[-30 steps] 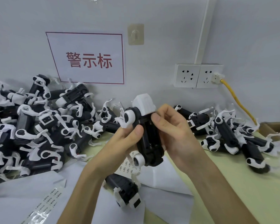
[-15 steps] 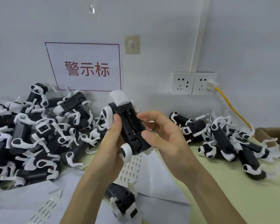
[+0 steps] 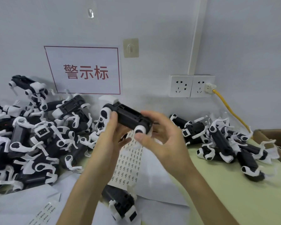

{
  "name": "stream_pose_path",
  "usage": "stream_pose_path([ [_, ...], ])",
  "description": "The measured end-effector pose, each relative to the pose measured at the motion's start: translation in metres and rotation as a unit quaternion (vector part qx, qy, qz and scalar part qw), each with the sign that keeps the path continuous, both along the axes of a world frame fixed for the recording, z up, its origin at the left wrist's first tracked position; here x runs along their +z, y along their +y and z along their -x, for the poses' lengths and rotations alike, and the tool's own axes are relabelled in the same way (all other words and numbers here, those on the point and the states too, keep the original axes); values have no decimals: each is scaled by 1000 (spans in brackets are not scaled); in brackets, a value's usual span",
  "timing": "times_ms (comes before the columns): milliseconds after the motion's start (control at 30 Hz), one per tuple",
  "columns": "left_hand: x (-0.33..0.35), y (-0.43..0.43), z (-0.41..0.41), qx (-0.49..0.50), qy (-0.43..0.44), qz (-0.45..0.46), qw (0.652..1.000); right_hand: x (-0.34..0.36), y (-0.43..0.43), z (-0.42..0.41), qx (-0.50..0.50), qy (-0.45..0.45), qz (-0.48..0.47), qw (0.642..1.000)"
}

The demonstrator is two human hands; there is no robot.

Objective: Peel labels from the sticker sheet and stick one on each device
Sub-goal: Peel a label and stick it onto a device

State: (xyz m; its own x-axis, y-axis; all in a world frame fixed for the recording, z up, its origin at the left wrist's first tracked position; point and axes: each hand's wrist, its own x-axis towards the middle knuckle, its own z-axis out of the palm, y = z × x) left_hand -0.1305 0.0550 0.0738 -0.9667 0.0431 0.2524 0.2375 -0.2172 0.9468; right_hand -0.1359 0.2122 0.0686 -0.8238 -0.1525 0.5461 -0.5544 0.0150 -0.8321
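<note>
A black-and-white robot-dog device (image 3: 128,117) is held in the air at the centre, its body lying almost level with the underside towards me. My left hand (image 3: 111,135) grips its left end with the thumb beside a white hip. My right hand (image 3: 162,137) holds its right end, fingers curled round it and the thumb below a white wheel-like joint. Below the hands the sticker sheet (image 3: 128,161) lies on white paper, rows of small labels showing. Another device (image 3: 120,203) lies on the paper near the bottom.
A large heap of devices (image 3: 31,140) fills the left of the table and a smaller heap (image 3: 225,142) the right. A second label strip (image 3: 42,213) lies bottom left. A cardboard box (image 3: 272,140) stands far right. Wall sockets with a yellow cable (image 3: 225,106) are behind.
The held device has swung from upright to nearly level and moved left. My right hand slid from its middle to its right end. The camera tilted upward.
</note>
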Motion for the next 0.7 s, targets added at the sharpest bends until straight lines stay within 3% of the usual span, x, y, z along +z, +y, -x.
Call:
stream_pose_path([
  [100,0,-10,1,-18,-41,68,997,5,14,6,-41,14,48,998],
  [167,-3,-14,3,73,-54,37,995,8,25,10,-76,22,60,995],
  [267,-3,-23,3,219,58,80,971,11,43,15,-108,18,14,994],
  [333,2,-27,1,163,143,203,955,13,54,15,-78,-1,-40,996],
  [433,5,-24,-4,37,151,354,922,15,54,12,28,-15,-105,994],
  [533,-2,-16,-4,-35,99,354,929,14,40,7,79,5,-104,991],
  [600,-5,-17,0,-7,61,337,939,10,32,9,70,-2,-88,994],
  [700,-9,-24,8,45,-2,299,953,-5,31,24,31,-95,-72,992],
])
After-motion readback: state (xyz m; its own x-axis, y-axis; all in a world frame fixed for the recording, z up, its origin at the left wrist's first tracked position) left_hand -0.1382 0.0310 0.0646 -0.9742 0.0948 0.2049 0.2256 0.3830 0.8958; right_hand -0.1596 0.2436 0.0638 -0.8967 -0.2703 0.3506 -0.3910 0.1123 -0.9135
